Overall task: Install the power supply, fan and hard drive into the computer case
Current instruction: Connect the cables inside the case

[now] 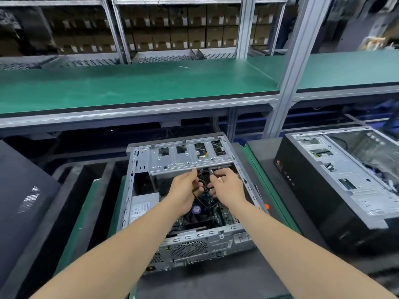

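Both bare forearms are stretching forward side by side, with the left hand (185,190) and right hand (227,188) facing each other, nearly touching, fingers curling around thin cables (199,200).

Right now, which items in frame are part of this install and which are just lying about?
In the job: open computer case, power supply, CPU fan, drive cage, cables gripped by left hand and right hand.
Lying about: second open case, black vented panel, stacked cartons.
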A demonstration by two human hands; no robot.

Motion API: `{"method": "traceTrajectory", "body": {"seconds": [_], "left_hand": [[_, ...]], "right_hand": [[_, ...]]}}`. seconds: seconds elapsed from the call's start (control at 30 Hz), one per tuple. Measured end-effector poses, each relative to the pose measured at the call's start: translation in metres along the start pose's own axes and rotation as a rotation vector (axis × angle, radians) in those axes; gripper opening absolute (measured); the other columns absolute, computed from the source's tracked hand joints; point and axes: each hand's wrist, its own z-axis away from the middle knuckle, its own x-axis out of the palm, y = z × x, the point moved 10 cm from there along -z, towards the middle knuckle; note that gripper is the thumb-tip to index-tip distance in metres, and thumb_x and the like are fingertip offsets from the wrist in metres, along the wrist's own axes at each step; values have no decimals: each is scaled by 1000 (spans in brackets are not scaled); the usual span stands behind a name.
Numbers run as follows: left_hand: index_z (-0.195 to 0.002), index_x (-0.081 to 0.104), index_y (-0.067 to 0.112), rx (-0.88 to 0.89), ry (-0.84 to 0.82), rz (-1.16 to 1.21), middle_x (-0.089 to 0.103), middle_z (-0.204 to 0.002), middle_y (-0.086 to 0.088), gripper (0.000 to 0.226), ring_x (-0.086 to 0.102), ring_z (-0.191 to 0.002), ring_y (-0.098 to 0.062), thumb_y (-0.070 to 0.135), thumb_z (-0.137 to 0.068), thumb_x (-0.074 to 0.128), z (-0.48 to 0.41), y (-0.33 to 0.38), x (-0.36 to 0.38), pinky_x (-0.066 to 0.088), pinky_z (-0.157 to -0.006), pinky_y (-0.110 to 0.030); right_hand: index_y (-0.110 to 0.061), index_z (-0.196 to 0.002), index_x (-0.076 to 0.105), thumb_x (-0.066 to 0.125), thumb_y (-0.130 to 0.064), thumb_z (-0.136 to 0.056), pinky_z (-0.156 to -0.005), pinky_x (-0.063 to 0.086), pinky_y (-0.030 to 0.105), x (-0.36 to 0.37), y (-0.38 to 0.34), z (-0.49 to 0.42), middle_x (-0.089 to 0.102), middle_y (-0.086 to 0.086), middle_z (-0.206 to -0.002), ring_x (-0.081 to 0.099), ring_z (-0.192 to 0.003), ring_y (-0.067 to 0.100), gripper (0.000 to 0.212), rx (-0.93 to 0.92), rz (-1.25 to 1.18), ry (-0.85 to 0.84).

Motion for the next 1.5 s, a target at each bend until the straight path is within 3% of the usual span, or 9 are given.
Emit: {"method": "traceTrajectory", "body": {"seconds": [0.17, 0.37, 0.63, 0.8, 0.97, 1.13, 1.27, 1.4, 1.5], "left_hand": [[-95, 56, 4, -149, -63, 201, 51, -66, -2, 21, 43, -52, -12, 21, -106, 52, -4, -12, 12, 38, -43, -21], [-104, 50, 4, -235, -104, 272, 40, -69, -1, 21, 30, -48, -10, 22, -110, 42, -1, -10, 25, 28, -39, -20], [-89, 50, 6, -319, -135, 384, 39, -65, -2, 23, 27, -51, -11, 17, -108, 44, 8, -16, 37, 25, -39, -20], [-85, 54, 9, -202, -155, 305, 42, -61, 1, 16, 34, -54, -12, 7, -100, 48, 9, -13, 43, 29, -51, -25], [-110, 62, -2, -138, -121, 221, 61, -83, -9, 26, 50, -70, -17, -3, -88, 48, 14, -18, 41, 41, -67, -29], [-112, 58, 6, -103, 102, -131, 62, -95, -12, 26, 53, -85, -23, 9, -87, 50, 10, -20, 10, 42, -79, -38], [-105, 70, 26, 36, -104, -240, 74, -109, -5, 30, 68, -104, -24, 8, -88, 54, 13, -3, 28, 51, -99, -47], [-90, 73, 30, 218, -83, -395, 75, -95, 11, 32, 68, -92, -4, 5, -84, 54, 17, 15, 28, 53, -78, -30], [-91, 70, 29, 251, -26, -505, 72, -92, 12, 24, 66, -89, -5, 8, -86, 59, 15, 19, 24, 45, -69, -22]], "right_hand": [[-18, -114, 58, 73, -18, -92, -83, 42, 28, -3, -31, 6, 58, -1, -114, 55, -100, 16, 26, -253, 360, 146], [-20, -103, 53, 70, -8, -90, -87, 43, 30, -12, -58, 19, 49, -8, -106, 51, -99, 14, 25, -446, 412, 289], [-24, -93, 80, 71, -21, -92, -75, 52, 24, -6, -35, 9, 74, -11, -87, 66, -79, 5, 9, -273, 334, 131], [-23, -77, 82, 69, -51, -93, -73, 56, 35, -8, -23, 10, 77, 0, -73, 73, -76, 17, 34, -113, -18, 55], [-13, -97, 84, 71, -29, -98, -97, 54, 40, 5, -1, 7, 81, 6, -96, 73, -104, 25, 21, 136, -385, -61], [-5, -111, 71, 40, -23, -113, -91, 57, 37, 6, -5, 12, 78, 9, -101, 76, -101, 27, 36, 161, -507, -131], [3, -112, 70, 42, -24, -113, -73, 59, 34, 8, -9, 16, 74, 16, -96, 73, -89, 26, 38, 141, -534, -173], [-1, -81, 63, 45, -27, -112, -73, 60, 35, 9, -7, 15, 71, 16, -83, 72, -81, 27, 44, 133, -506, -161], [-2, -86, 66, 47, -27, -111, -70, 56, 35, 6, 6, 10, 58, 6, -67, 60, -67, 22, 41, 195, -540, -79]]}}
